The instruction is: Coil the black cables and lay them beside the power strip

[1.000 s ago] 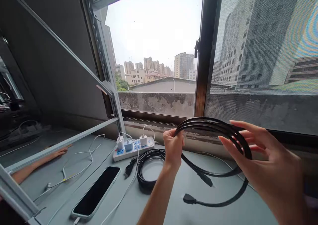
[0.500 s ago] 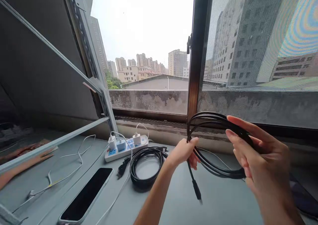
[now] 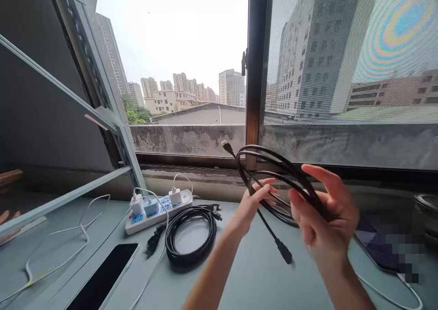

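A black cable is looped into a coil and held up in front of the window. My right hand grips the coil's right side, fingers curled round the strands. My left hand pinches the coil's left side. One plug end hangs below the hands, another plug end sticks up at the upper left of the coil.
A second coiled black cable lies on the grey table beside a white power strip with chargers. A phone lies at the lower left, white cords further left. Another device lies at the right. Another person's fingertips show at the left edge.
The view has swung right. My hands have drawn the coil smaller and closer together; one cable end now sticks up at the coil's top left, the other still hangs below.
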The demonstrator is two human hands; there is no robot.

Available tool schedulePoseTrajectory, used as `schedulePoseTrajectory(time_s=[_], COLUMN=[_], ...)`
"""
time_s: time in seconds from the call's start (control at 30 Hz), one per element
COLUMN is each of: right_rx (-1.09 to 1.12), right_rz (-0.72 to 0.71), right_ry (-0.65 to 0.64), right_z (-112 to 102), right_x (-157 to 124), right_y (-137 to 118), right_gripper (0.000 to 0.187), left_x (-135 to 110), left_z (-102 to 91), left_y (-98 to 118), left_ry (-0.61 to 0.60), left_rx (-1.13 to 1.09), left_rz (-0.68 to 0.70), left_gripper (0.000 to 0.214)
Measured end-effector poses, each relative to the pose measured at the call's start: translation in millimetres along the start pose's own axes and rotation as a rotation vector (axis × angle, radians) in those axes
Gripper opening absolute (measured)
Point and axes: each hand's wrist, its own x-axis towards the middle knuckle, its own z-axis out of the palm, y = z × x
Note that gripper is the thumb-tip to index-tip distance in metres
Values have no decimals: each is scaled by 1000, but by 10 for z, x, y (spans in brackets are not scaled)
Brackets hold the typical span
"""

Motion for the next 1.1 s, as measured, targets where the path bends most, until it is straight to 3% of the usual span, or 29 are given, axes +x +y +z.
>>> schedulePoseTrajectory(time_s=[0.13, 0.2, 0.27, 0.37, 0.53, 0.63, 0.77, 0.97, 1.1], right_rx=[291, 310, 225, -79, -618, -688, -673, -725, -814], right_rz=[258, 399, 448, 359, -4, -115, -121, -140, -151], right_ry=[193, 218, 200, 132, 2, -103, -164, -85, -17], right_z=[-17, -12, -2, 4, -27, -38, -66, -188, -251], right_x=[180, 233, 244, 218, 193, 184, 182, 247, 274], right_y=[200, 303, 379, 430, 473, 497, 457, 335, 371], right_gripper=[40, 45, 46, 45, 46, 43, 45, 38, 37], left_x=[32, 37, 45, 53, 2, -47, -98, -163, -146], left_z=[-87, -133, -171, -215, -291, -335, -344, -170, -73], left_y=[150, 178, 185, 190, 267, 338, 388, 370, 320], left_ry=[111, 125, 151, 237, 346, 384, 320, 205, 170], left_rx=[-58, -46, 28, 187, 462, 650, 713, 613, 513], left_rz=[153, 170, 188, 244, 324, 314, 252, 294, 331], left_gripper=[40, 41, 39, 35, 34, 36, 37, 51, 45])
